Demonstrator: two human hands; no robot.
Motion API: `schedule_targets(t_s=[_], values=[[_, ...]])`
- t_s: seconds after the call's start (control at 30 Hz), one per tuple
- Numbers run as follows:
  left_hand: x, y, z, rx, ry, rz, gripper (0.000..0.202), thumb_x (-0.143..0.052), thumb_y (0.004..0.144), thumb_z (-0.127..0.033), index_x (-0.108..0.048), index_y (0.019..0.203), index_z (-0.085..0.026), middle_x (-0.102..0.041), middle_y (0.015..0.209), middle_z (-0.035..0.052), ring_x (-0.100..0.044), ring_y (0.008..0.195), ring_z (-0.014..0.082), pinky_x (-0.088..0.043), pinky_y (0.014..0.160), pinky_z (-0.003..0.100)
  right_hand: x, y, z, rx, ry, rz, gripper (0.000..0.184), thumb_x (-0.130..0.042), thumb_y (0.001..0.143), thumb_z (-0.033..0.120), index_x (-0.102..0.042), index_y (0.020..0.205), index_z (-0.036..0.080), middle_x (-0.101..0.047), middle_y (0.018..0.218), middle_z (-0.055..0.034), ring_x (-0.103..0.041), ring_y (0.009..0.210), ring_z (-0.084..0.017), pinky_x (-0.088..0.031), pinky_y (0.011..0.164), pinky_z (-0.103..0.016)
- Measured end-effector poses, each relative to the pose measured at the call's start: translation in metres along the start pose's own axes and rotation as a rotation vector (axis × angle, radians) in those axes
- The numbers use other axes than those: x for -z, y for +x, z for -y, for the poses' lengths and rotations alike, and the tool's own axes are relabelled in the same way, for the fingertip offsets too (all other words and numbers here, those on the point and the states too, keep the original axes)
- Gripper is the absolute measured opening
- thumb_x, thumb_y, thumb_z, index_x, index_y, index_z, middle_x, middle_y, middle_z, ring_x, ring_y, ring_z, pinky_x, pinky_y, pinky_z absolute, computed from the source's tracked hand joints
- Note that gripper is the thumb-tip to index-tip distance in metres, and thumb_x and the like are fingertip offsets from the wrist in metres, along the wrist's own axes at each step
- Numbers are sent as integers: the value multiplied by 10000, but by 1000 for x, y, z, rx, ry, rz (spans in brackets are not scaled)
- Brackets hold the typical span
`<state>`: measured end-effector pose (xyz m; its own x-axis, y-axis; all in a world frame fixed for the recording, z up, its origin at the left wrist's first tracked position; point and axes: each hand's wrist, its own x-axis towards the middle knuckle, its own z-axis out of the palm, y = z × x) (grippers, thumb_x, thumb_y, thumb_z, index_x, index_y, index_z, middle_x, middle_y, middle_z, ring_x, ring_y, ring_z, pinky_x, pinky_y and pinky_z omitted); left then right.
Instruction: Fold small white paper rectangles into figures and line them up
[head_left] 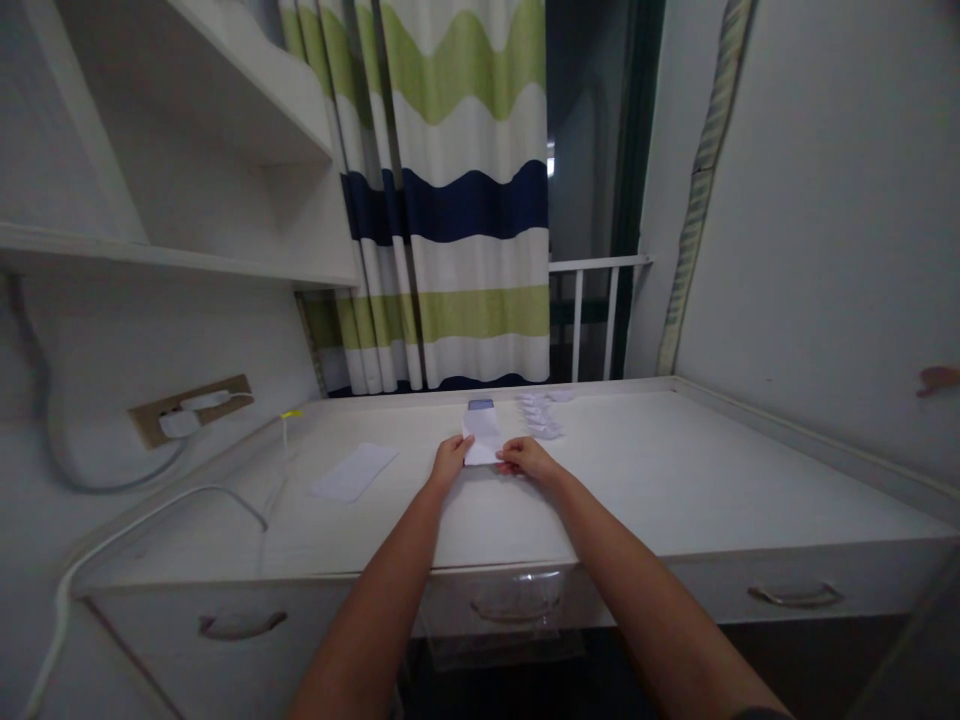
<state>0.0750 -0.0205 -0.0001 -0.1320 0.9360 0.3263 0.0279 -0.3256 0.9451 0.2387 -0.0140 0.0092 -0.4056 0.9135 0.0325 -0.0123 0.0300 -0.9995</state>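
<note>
Both my hands rest on a white desk [675,480] and pinch a small white sheet of paper [482,437] by its near edge. My left hand [448,462] grips the sheet's left corner with closed fingers. At the right corner, my right hand [525,458] holds it the same way. A small dark blue object [481,404] lies just past the paper's far end. A second white sheet [354,471] lies flat to the left of my hands.
Several small clear packets [541,413] lie behind my right hand. A wall socket with a white plug [187,410] and cable sits at the left under white shelves [172,262]. A striped curtain [457,200] hangs behind the desk. Drawers with handles [795,595] run along the front.
</note>
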Motion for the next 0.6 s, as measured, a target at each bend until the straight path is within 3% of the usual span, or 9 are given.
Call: schedule_targets(t_s=[0.3, 0.6], values=[[5, 7, 5, -32, 85, -36, 388, -604, 547, -500, -565, 552, -114, -471, 469, -31, -374, 453, 82, -248, 433, 203, 0, 3, -1, 22, 46, 46, 214, -690, 526, 184, -487, 565, 131, -582, 512, 16, -530, 453, -68, -395, 467, -168], [6, 10, 13, 13, 69, 56, 419, -611, 555, -510, -604, 654, -103, -540, 530, -6, -462, 502, 110, -325, 469, 214, 3, 11, -6, 72, 84, -72, 184, -689, 514, 207, -521, 544, 140, -518, 453, 47, -492, 422, -66, -403, 465, -190]])
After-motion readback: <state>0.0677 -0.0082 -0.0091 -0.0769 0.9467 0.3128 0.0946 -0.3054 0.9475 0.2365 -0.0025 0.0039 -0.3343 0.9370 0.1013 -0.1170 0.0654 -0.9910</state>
